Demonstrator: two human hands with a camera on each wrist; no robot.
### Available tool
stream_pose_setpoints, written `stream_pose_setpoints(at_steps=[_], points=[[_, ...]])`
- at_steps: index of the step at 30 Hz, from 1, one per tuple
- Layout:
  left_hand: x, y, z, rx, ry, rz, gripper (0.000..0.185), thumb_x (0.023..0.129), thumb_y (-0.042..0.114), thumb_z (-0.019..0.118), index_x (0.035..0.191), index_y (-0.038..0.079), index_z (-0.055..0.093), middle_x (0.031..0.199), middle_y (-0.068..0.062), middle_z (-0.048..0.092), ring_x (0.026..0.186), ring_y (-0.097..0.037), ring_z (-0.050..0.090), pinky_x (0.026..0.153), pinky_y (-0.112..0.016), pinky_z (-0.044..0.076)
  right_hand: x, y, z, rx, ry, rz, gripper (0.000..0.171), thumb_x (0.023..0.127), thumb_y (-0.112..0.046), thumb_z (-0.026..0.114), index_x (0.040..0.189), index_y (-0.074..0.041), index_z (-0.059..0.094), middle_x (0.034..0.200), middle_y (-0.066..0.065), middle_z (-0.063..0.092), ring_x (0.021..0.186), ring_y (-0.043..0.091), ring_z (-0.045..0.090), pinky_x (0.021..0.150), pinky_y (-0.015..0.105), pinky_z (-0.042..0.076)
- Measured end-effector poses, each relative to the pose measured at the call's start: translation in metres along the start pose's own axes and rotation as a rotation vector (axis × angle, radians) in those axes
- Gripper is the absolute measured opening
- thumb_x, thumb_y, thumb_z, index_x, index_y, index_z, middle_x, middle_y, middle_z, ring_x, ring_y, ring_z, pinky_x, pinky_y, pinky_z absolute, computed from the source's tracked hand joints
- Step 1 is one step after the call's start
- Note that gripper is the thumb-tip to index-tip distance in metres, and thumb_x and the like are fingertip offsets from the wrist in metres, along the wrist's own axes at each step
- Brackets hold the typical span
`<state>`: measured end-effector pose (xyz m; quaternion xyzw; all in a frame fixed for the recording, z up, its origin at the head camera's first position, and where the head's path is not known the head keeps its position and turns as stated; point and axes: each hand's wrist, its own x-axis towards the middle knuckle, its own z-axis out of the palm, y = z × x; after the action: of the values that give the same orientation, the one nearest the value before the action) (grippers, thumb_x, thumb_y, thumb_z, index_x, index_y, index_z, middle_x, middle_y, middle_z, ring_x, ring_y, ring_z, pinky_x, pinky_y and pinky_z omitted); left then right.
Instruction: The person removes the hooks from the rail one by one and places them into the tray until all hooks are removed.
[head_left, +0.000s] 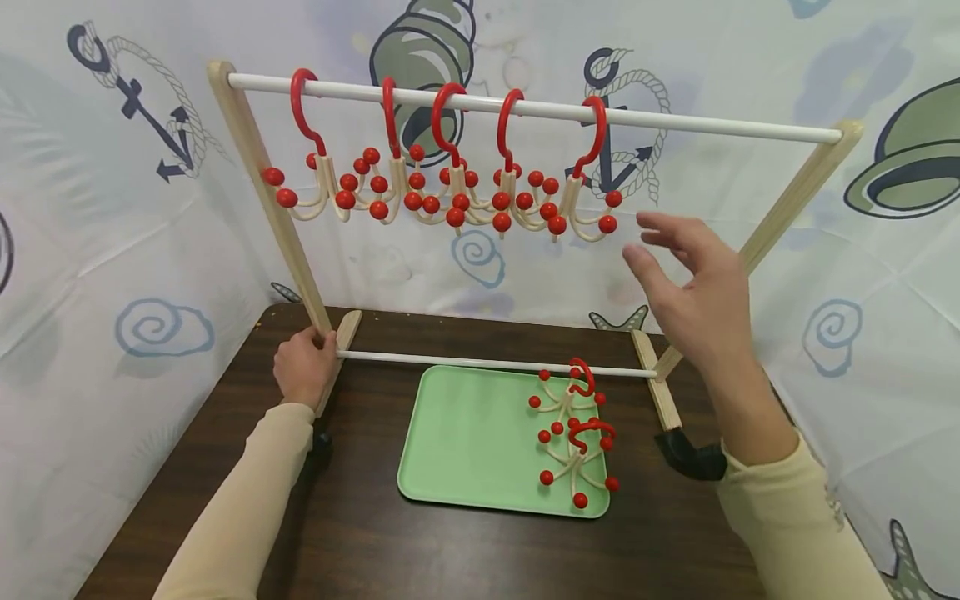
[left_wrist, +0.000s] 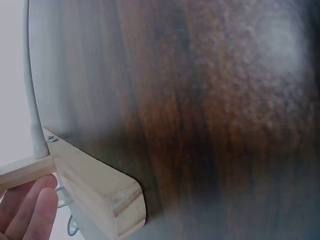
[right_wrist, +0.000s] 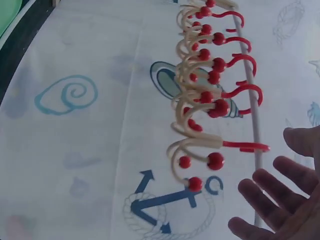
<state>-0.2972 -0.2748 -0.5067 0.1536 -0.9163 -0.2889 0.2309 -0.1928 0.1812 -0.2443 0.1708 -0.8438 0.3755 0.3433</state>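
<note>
A wooden rack stands on the dark table, with a white top rod. Several hangers with red hooks, cream arms and red balls hang along the rod. My left hand grips the base of the rack's left leg; its fingers lie beside the wooden foot. In the air, just right of the rightmost hanger, my right hand is open and touches nothing. The right wrist view shows its fingers spread below the nearest hanger.
A green tray lies under the rack with two more hangers on its right side. A black clamp sits at the rack's right foot. Printed cloth walls close in on the left, back and right.
</note>
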Motion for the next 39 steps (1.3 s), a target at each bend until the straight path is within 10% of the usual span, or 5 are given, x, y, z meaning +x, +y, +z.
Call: stream_pose_setpoints(at_steps=[10, 25, 39], points=[[-0.001, 0.000, 0.001, -0.003, -0.008, -0.013, 0.035, 0.098, 0.034, 0.057, 0.097, 0.001, 0.069, 0.080, -0.019, 0.068, 0.073, -0.039, 0.063, 0.065, -0.054, 0.046, 0.072, 0.007, 0.016, -0.170, -0.365, 0.125, 0.061, 0.096, -0.038, 0.061, 0.149, -0.014, 0.043, 0.141, 0.009, 0.052, 0.127, 0.029, 0.051, 0.091, 0.055, 0.047], [-0.002, 0.000, -0.001, -0.004, -0.005, -0.017, 0.034, 0.098, 0.033, 0.058, 0.097, 0.001, 0.069, 0.081, -0.019, 0.069, 0.075, -0.040, 0.063, 0.067, -0.055, 0.046, 0.099, 0.011, 0.040, -0.084, -0.371, 0.105, 0.044, 0.094, -0.031, 0.065, 0.133, -0.012, 0.060, 0.119, 0.009, 0.068, 0.097, 0.025, 0.063, 0.075, 0.034, 0.049], [-0.003, 0.001, -0.001, -0.001, -0.010, -0.026, 0.034, 0.098, 0.034, 0.058, 0.096, 0.002, 0.069, 0.081, -0.019, 0.068, 0.075, -0.040, 0.063, 0.067, -0.055, 0.046, 0.103, 0.009, 0.033, -0.182, -0.343, 0.182, 0.041, 0.094, -0.030, 0.064, 0.129, -0.008, 0.064, 0.115, 0.011, 0.069, 0.101, 0.024, 0.064, 0.079, 0.040, 0.053]])
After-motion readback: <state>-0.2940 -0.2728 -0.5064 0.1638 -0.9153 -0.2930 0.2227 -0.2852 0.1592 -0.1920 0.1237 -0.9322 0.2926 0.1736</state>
